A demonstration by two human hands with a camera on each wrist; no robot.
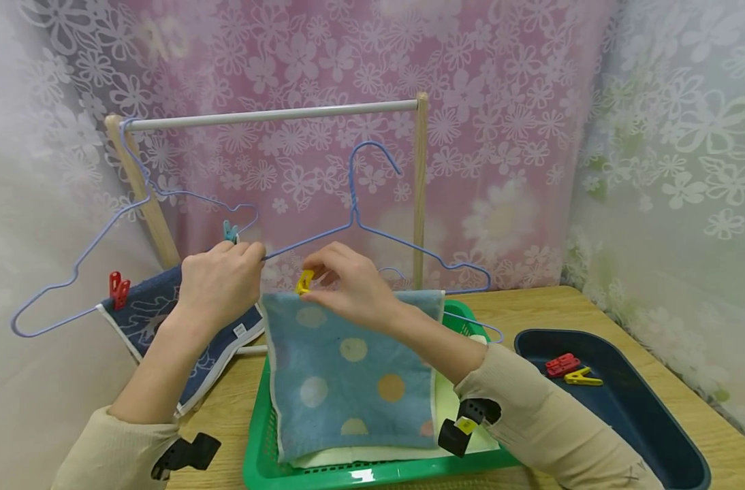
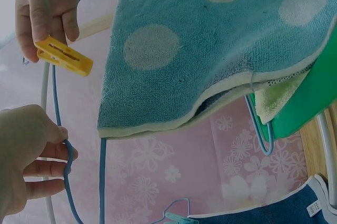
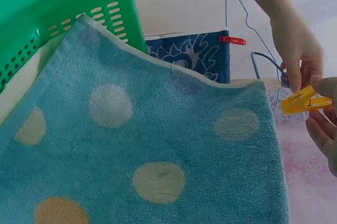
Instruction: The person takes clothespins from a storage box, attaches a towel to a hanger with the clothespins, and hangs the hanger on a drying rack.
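My left hand (image 1: 222, 282) grips the shoulder of a blue wire hanger (image 1: 352, 180) in the head view. Folded over that hanger's bottom bar is a light blue towel (image 1: 354, 381) with pale and orange dots. A yellow clothespin (image 1: 304, 281) is pinched between the thumb and fingers of my right hand (image 1: 357, 289), near the towel's upper left corner. In the left wrist view the clothespin (image 2: 65, 56) is apart from the towel (image 2: 174, 76), beside the hanger wire. The towel hangs in front of a green basket (image 1: 360, 474).
Behind on the left, a second hanger (image 1: 72, 275) hangs from the rack bar (image 1: 274, 117) with a dark blue towel (image 1: 154, 306), a red clothespin (image 1: 119, 290) and a light blue clothespin (image 1: 229, 231). A dark tray (image 1: 630, 408) at right holds red clothespins (image 1: 562, 365) and a yellow one.
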